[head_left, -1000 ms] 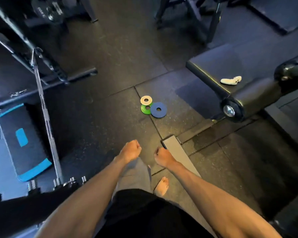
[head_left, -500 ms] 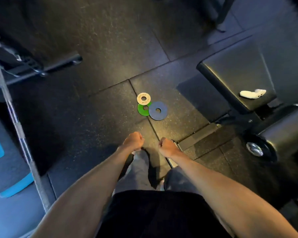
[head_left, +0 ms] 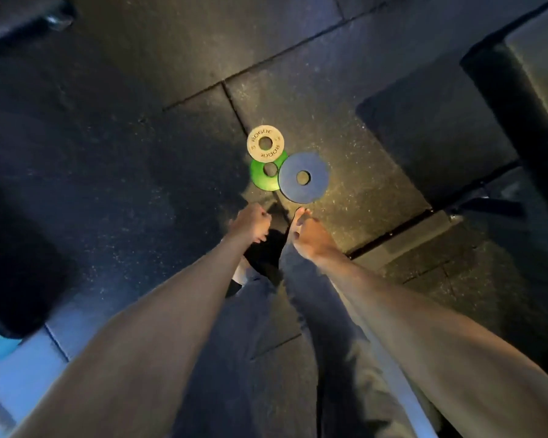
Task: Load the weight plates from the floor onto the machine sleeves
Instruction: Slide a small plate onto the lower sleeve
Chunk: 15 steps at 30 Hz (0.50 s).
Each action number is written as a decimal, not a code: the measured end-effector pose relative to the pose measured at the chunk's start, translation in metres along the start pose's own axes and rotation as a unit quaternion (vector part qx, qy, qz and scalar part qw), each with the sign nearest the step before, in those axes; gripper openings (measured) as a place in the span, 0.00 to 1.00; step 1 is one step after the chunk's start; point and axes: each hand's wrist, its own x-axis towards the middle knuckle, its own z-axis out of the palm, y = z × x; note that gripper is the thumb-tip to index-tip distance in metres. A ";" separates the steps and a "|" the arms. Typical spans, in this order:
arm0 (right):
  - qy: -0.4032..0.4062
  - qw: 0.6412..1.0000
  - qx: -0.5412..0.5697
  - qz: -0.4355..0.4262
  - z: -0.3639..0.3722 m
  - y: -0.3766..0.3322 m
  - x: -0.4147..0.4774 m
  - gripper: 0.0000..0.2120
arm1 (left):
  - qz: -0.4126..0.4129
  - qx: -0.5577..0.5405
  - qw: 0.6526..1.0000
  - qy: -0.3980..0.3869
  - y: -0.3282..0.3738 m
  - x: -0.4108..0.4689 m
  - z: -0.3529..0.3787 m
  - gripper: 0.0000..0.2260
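Observation:
Three small weight plates lie together on the dark rubber floor. A white plate overlaps the far edge of a green plate, and a larger blue plate covers the green one's right side. My left hand hangs just short of the plates, curled into a loose fist and holding nothing. My right hand is beside it, fingers curled too, its tips a little short of the blue plate's near edge. Neither hand touches a plate. No machine sleeve is in view.
A dark padded bench stands at the right, with a metal base bar running along the floor below it. A black mat with a light blue edge lies at the left. My trouser legs fill the bottom middle.
The view has dropped closer to the floor and the plates now look much larger. Both hands have come nearer to the plates, still curled. The bar and rack at the left have left the view.

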 end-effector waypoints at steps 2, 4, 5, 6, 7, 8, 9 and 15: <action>0.008 1.000 -0.007 0.025 0.018 0.014 0.062 0.17 | -0.021 -0.015 1.000 0.002 -0.007 0.068 0.020 0.08; 0.031 0.999 -0.038 0.011 0.045 0.031 0.128 0.19 | -0.046 -0.025 0.999 0.009 -0.019 0.144 0.047 0.12; 0.065 0.995 -0.071 -0.007 0.061 0.041 0.160 0.21 | -0.059 -0.032 0.998 0.018 -0.024 0.175 0.060 0.13; 0.106 0.988 -0.107 -0.016 0.073 0.049 0.189 0.24 | -0.064 -0.042 0.997 0.028 -0.027 0.203 0.072 0.14; 0.127 0.983 -0.132 -0.019 0.083 0.055 0.213 0.27 | -0.067 -0.057 0.995 0.039 -0.028 0.225 0.082 0.16; 0.139 0.977 -0.160 -0.022 0.089 0.058 0.231 0.29 | -0.073 -0.080 0.993 0.046 -0.029 0.248 0.093 0.17; 0.139 0.971 -0.193 -0.029 0.093 0.063 0.247 0.31 | -0.086 -0.113 0.989 0.047 -0.029 0.267 0.103 0.18; 0.185 0.936 -0.292 -0.061 0.128 0.095 0.315 0.36 | -0.157 -0.322 0.933 0.046 -0.037 0.350 0.154 0.21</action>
